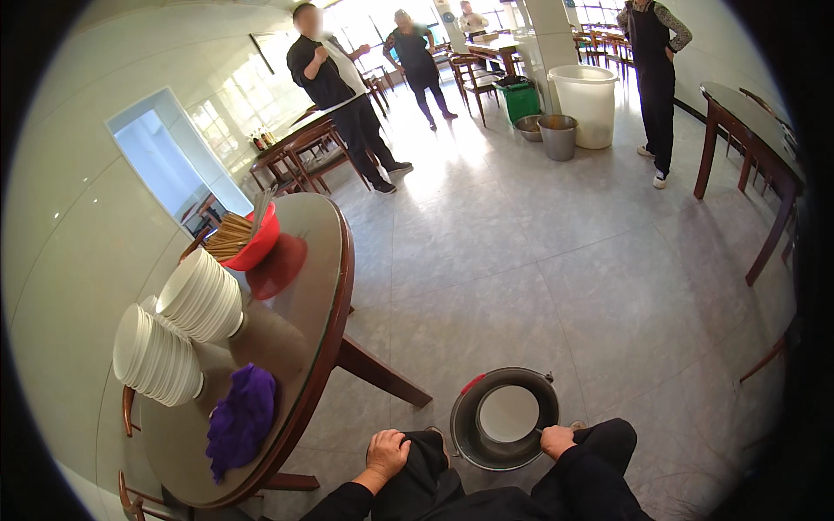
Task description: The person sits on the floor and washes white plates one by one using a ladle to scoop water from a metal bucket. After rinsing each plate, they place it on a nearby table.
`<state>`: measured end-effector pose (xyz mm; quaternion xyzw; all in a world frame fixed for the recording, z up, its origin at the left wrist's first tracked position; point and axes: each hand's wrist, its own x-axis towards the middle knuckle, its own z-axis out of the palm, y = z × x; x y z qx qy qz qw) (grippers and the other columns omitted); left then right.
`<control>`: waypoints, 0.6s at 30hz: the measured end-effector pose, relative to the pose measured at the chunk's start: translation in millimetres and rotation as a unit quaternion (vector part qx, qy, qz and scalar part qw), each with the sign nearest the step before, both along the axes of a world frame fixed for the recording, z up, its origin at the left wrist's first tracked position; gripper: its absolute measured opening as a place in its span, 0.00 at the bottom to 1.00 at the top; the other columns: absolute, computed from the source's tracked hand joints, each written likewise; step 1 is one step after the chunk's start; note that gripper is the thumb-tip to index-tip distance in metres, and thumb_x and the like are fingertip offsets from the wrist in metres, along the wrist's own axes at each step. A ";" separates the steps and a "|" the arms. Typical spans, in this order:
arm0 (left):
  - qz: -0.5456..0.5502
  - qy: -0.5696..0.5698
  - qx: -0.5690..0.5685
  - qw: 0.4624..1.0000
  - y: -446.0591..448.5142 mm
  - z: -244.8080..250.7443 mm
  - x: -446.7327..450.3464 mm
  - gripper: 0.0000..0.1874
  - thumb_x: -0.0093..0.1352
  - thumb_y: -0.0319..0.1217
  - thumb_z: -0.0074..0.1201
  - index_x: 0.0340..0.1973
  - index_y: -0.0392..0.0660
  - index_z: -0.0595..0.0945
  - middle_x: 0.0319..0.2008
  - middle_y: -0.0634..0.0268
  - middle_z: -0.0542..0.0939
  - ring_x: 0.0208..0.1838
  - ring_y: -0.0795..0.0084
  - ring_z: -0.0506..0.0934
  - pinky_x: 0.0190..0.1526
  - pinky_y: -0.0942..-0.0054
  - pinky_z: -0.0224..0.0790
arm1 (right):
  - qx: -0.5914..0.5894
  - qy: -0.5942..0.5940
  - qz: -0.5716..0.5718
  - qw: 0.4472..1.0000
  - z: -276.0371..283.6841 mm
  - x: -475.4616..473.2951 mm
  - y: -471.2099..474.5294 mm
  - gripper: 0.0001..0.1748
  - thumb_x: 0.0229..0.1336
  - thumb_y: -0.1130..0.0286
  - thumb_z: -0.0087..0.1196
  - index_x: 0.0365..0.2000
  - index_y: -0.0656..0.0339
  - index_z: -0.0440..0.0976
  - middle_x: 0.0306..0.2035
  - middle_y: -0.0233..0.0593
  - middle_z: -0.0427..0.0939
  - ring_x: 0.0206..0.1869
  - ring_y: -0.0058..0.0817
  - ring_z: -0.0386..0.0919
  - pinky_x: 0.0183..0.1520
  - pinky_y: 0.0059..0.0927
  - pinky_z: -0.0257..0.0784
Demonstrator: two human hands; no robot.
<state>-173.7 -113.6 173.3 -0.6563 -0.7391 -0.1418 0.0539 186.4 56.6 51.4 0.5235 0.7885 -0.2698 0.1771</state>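
A grey bucket (461, 417) stands on the floor between my feet, with a pale, whitish round surface (509, 413) showing inside it. My left hand (388, 452) rests on my left knee and grips nothing. My right hand (558, 441) is closed at the bucket's right rim, by my right leg; a small dark tip shows at its fingers, too small to name. On the round glass-topped table (326, 241) at left lie a purple cloth (241, 417) and tall stacks of white bowls (201, 296). Behind them, a red bowl (264, 238) holds many chopsticks (228, 238).
Several people stand farther off, one (339, 84) beside a table with chairs. A large white bin (583, 107), a metal pail (558, 146), a metal basin (528, 128) and a green bin (519, 101) stand by a pillar. Another table (749, 117) is at right.
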 end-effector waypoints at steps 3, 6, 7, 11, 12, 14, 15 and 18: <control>0.009 0.005 0.003 1.000 0.7 -0.5 -0.2 0.09 0.58 0.37 0.55 0.29 0.46 0.79 0.36 0.63 0.77 0.43 0.62 0.74 0.47 0.62 0.63 | 0.018 0.017 -0.003 1.000 0.8 -0.6 -3.6 0.15 0.51 0.67 0.45 0.31 0.60 0.81 0.34 0.47 0.80 0.40 0.41 0.80 0.41 0.40 0.74; 0.017 0.016 -0.009 1.000 -1.4 -2.6 -1.1 0.09 0.59 0.38 0.54 0.29 0.46 0.79 0.36 0.63 0.78 0.43 0.62 0.74 0.47 0.62 0.63 | 0.022 0.034 -0.011 0.999 -2.6 -0.4 -8.5 0.14 0.50 0.67 0.45 0.30 0.61 0.80 0.33 0.50 0.80 0.38 0.43 0.80 0.41 0.43 0.74; 0.020 0.019 -0.011 1.000 -2.1 -3.6 -1.8 0.09 0.59 0.38 0.54 0.29 0.47 0.79 0.36 0.64 0.78 0.43 0.62 0.74 0.47 0.62 0.63 | 0.020 0.040 -0.013 0.999 -4.2 -0.6 -10.0 0.14 0.49 0.67 0.46 0.29 0.61 0.80 0.32 0.51 0.80 0.38 0.44 0.80 0.40 0.44 0.74; 0.031 0.035 -0.019 0.999 -5.4 -6.0 -4.5 0.09 0.59 0.38 0.54 0.29 0.47 0.80 0.36 0.64 0.78 0.44 0.62 0.73 0.48 0.62 0.63 | 0.023 0.059 -0.025 0.998 -9.4 1.1 -13.8 0.14 0.48 0.68 0.46 0.28 0.62 0.80 0.31 0.52 0.79 0.37 0.45 0.80 0.40 0.44 0.74; 0.034 0.032 -0.027 0.999 -5.4 -6.4 -5.2 0.09 0.59 0.38 0.54 0.29 0.47 0.80 0.36 0.64 0.78 0.44 0.62 0.73 0.48 0.62 0.63 | 0.026 0.062 -0.026 0.997 -9.9 1.6 -13.9 0.14 0.48 0.68 0.46 0.27 0.62 0.80 0.30 0.53 0.79 0.37 0.45 0.80 0.39 0.44 0.74; 0.040 0.037 -0.028 0.998 -5.5 -6.8 -6.4 0.09 0.59 0.38 0.54 0.28 0.47 0.80 0.36 0.64 0.78 0.44 0.62 0.73 0.48 0.62 0.63 | 0.027 0.061 -0.032 0.997 -10.0 2.2 -13.4 0.13 0.47 0.68 0.46 0.26 0.62 0.80 0.30 0.53 0.79 0.36 0.45 0.80 0.39 0.44 0.74; 0.041 0.034 -0.030 0.998 -5.3 -7.0 -6.8 0.09 0.59 0.38 0.54 0.28 0.47 0.80 0.36 0.64 0.78 0.45 0.62 0.73 0.48 0.62 0.62 | 0.032 0.070 -0.027 0.997 -9.5 2.2 -13.3 0.13 0.47 0.68 0.46 0.26 0.62 0.80 0.29 0.53 0.79 0.35 0.45 0.80 0.39 0.45 0.74; 0.046 0.035 -0.029 0.998 -5.6 -7.8 -6.9 0.10 0.59 0.39 0.54 0.28 0.47 0.80 0.36 0.63 0.78 0.45 0.62 0.73 0.49 0.62 0.62 | 0.040 0.077 -0.024 0.996 -7.5 2.2 -14.3 0.13 0.47 0.68 0.46 0.25 0.62 0.80 0.29 0.53 0.79 0.34 0.45 0.80 0.38 0.45 0.74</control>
